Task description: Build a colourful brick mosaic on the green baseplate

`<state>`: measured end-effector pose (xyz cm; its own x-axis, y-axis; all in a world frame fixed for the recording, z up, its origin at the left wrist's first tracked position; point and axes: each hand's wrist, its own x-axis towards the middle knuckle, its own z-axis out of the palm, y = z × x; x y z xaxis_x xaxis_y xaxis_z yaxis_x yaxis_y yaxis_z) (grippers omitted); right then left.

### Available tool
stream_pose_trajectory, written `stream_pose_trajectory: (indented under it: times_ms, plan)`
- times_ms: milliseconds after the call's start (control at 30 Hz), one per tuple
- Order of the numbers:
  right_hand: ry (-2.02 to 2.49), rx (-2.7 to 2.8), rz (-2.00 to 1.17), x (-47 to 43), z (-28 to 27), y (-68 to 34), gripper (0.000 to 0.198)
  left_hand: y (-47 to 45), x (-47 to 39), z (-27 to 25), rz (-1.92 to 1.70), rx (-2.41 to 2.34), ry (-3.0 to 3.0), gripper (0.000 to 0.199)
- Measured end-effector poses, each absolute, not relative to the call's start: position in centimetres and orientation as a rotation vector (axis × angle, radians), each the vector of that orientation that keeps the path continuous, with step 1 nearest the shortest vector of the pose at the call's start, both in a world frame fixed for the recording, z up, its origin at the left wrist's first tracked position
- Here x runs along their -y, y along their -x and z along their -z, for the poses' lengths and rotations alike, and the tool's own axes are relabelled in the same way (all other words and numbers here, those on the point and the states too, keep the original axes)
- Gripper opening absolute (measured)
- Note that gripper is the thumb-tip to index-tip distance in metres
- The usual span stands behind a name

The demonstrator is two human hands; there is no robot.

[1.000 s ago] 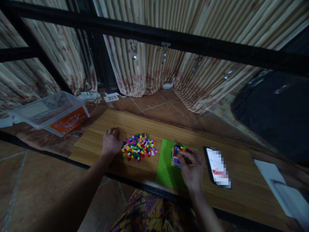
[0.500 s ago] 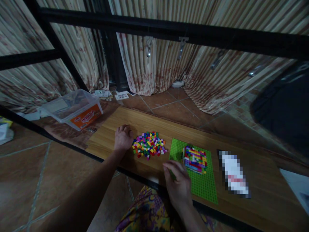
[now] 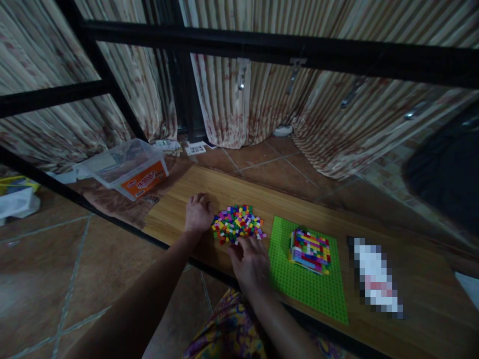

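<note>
My left hand (image 3: pixel 199 213) rests on the wooden board with its fingers curled in, at the left edge of a pile of small coloured building bricks (image 3: pixel 239 222). Its palm side is hidden. At the near edge of that pile is my right hand (image 3: pixel 252 262), thumb and fingers apart, fingertips at the bricks; I see nothing held in it. A green baseplate (image 3: pixel 284 267) lies to the right of this hand. On it stands a low, roughly square build (image 3: pixel 310 251) of many-coloured bricks in layers.
A blurred-out white packet (image 3: pixel 377 279) lies right of the baseplate. At the left, beyond the board (image 3: pixel 179 199), stands a clear plastic box (image 3: pixel 144 172) with an orange label. A black metal bar (image 3: pixel 262 42) crosses in front of striped curtains (image 3: pixel 228 99).
My right hand has moved left, from beside the baseplate to the near edge of the brick pile, and its fingers have spread. The left hand stays by the pile; the view has shifted slightly.
</note>
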<state>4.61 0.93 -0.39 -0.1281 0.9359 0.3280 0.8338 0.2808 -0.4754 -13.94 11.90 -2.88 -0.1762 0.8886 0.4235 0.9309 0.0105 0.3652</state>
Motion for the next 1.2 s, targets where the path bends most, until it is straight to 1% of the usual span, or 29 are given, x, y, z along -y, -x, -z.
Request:
stream_pose_trajectory:
  times_ms: [100, 267, 433, 667, 933, 1200]
  plan:
    - [1.62, 2.005, -0.184, -1.2, 0.7, -4.3, 0.011, 13.9, -11.9, 2.9, 0.902, 2.186, 1.969, 0.031]
    - [1.581, 2.016, -0.18, -0.9, 1.1, -5.4, 0.018, 13.9, -11.9, 2.8, 0.889, 2.193, 1.976, 0.031]
    - [1.534, 2.047, -0.171, -0.1, 1.3, -6.9, 0.021, 13.9, -11.8, 2.7, 0.895, 2.204, 1.987, 0.033]
    - [1.562, 2.095, -0.072, 0.0, 1.5, -6.9, 0.025, 13.9, -11.8, 2.5, 0.883, 2.194, 1.988, 0.034]
    - [1.547, 2.018, -0.124, 0.2, 2.2, -6.8, 0.027, 13.9, -11.9, 2.6, 0.882, 2.177, 1.987, 0.034]
    - [1.538, 1.999, -0.025, -0.3, 2.6, -7.4, 0.029, 14.0, -11.8, 2.6, 0.899, 2.169, 1.988, 0.033]
